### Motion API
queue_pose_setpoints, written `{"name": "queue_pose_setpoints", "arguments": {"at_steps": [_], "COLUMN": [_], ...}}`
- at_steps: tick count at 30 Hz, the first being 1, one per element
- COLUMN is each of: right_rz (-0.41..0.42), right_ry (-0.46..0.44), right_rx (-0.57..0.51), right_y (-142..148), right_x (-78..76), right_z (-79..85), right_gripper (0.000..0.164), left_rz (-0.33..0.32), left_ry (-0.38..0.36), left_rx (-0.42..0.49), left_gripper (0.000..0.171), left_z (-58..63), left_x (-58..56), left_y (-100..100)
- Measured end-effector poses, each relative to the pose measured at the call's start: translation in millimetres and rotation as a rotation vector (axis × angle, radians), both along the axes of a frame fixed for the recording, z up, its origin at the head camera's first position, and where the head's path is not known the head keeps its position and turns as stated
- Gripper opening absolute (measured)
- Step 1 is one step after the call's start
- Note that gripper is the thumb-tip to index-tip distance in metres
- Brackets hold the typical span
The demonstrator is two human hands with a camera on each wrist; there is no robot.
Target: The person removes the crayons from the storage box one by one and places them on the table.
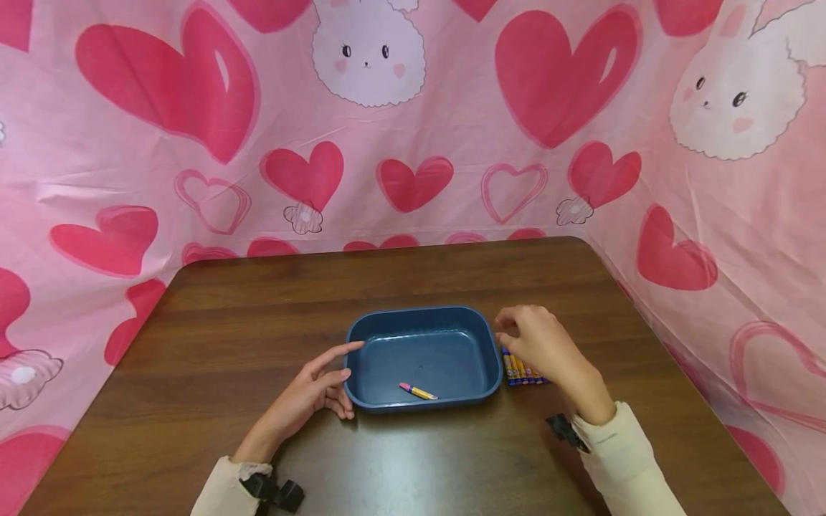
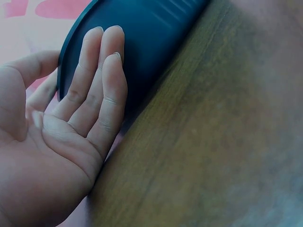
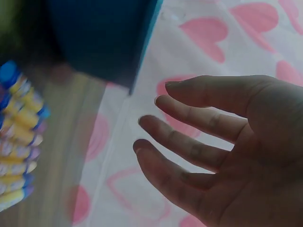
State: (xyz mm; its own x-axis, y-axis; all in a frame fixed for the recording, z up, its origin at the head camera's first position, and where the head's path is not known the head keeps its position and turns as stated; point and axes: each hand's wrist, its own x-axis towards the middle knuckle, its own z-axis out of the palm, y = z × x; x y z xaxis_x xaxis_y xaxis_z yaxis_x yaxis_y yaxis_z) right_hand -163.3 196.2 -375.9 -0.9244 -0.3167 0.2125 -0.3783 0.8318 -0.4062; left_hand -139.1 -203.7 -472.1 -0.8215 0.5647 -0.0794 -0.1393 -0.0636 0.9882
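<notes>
A dark blue tray [image 1: 419, 358] stands on the table with one pink-tipped crayon [image 1: 418, 391] lying in it near the front wall. My left hand [image 1: 312, 387] holds the tray's left rim: index finger and thumb reach over it, while the other fingers [image 2: 112, 90] lie along the outer wall. Over a row of yellow-wrapped crayons [image 1: 521, 371] beside the tray's right side hovers my right hand [image 1: 538, 337]. Its fingers are loosely bent, with nothing between them in the right wrist view. The hand covers part of the crayon row in the head view.
The brown wooden table [image 1: 290, 294] extends around the tray. Pink cloth [image 1: 413, 129] with hearts and rabbits hangs behind it and along both sides. A black camera strap [image 1: 271, 491] is on the left wrist, and another [image 1: 566, 431] on the right.
</notes>
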Motion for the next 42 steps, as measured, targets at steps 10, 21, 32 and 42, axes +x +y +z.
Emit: {"name": "queue_pose_setpoints", "arguments": {"at_steps": [10,21,32,42], "right_rz": [0.119,0.252,0.377,0.412], "right_ry": [-0.033,-0.264,-0.497,-0.481], "right_rx": [0.045,0.057,0.094,0.090], "right_y": [-47.7,-93.8,-104.2,-108.1], "right_x": [8.7,12.3,-4.5,-3.1], "right_z": [19.3,8.2,-26.2,-41.2], "right_gripper": [0.021,0.032,0.027,0.010], "left_rz": [0.005,0.012,0.010,0.015], "left_ry": [-0.003,-0.009,0.004,0.001], "left_rx": [-0.018,-0.034,-0.026,-0.038], "left_gripper": [0.053,0.052,0.053,0.052], "left_z": [-1.2,-1.5,1.7,1.6], "left_x": [0.4,2.6,2.8,2.2], "left_y": [-0.8,-1.0,-0.4,0.3]}}
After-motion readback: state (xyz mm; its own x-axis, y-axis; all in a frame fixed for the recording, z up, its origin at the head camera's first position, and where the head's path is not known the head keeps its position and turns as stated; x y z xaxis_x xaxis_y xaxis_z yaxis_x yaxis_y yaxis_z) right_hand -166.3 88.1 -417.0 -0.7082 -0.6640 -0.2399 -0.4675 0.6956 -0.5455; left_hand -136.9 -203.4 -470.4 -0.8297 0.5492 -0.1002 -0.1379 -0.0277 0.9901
